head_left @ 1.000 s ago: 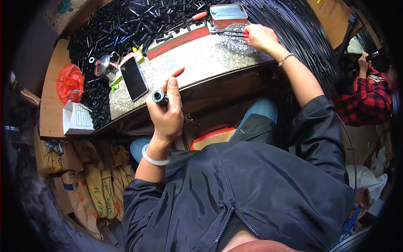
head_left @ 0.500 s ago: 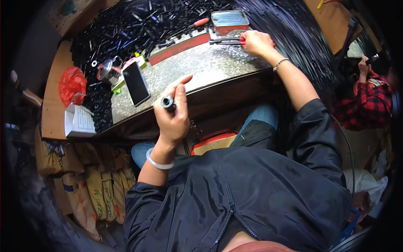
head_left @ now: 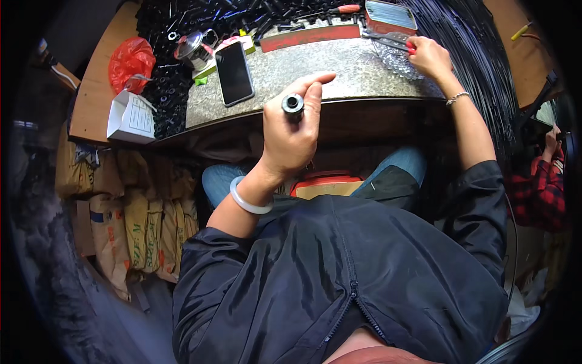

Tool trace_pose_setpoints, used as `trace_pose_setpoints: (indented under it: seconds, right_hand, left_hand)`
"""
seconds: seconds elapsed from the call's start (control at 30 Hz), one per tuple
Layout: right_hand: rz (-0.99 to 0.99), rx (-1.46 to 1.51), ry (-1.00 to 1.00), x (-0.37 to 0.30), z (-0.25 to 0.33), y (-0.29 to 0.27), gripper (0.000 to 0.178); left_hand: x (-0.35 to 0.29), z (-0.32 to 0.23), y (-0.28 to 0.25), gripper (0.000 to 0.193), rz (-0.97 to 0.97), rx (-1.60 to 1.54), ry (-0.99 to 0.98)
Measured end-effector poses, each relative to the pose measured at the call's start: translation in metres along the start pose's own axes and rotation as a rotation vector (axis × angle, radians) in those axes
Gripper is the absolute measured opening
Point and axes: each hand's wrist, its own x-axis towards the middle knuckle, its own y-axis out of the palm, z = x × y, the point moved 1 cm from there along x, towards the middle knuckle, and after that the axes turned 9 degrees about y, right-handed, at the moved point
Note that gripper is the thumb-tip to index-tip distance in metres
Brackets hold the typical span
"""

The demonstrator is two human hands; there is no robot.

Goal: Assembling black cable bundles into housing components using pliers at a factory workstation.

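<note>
My left hand (head_left: pixel 290 142) is closed round a black cylindrical tube (head_left: pixel 293 103), its round hollow end facing up. The index finger stretches out along the front edge of the bench. On the right, my right hand (head_left: pixel 431 59) grips red-handled pliers (head_left: pixel 388 41) whose dark jaws point left. Whether the jaws hold anything is too small to tell. Below the pliers lies a heap of small clear pieces (head_left: pixel 395 65). A red tin (head_left: pixel 391 25) filled with thin pale rods stands just beyond.
A red bar (head_left: pixel 309 39) crosses the bench, with loose black parts (head_left: pixel 200 13) piled behind. A phone (head_left: pixel 234 74), a metal canister (head_left: pixel 194 50), a white box (head_left: pixel 132 118) and a red bag (head_left: pixel 131 65) are on the left. Long black rods (head_left: pixel 464 51) lie right. Another person (head_left: pixel 538 188) sits far right.
The whole view has shifted, so the bench appears higher and further right. Both hands keep their holds; the pliers remain over the clear pieces.
</note>
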Motion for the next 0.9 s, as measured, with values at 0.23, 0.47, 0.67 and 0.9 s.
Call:
trace_pose_setpoints:
  seconds: [0.23, 0.47, 0.67, 0.9]
  right_hand:
    - [-0.16, 0.344, -0.058, -0.047, 0.026, -0.04, 0.021]
    - [-0.444, 1.038, -0.82, -0.159, 0.119, -0.065, 0.021]
    - [-0.446, 1.102, -0.797, -0.166, 0.13, -0.064, 0.023]
    - [-0.48, 1.097, -0.802, -0.17, 0.133, -0.062, 0.02]
  left_hand:
    - [0.0, 0.001, 0.004, 0.019, -0.011, -0.019, -0.056]
    - [-0.001, 0.01, 0.02, 0.019, -0.007, -0.082, -0.007]
    - [-0.004, 0.007, 0.019, 0.021, -0.016, -0.173, 0.041]
    - [-0.005, 0.002, 0.016, 0.025, -0.019, -0.14, 0.071]
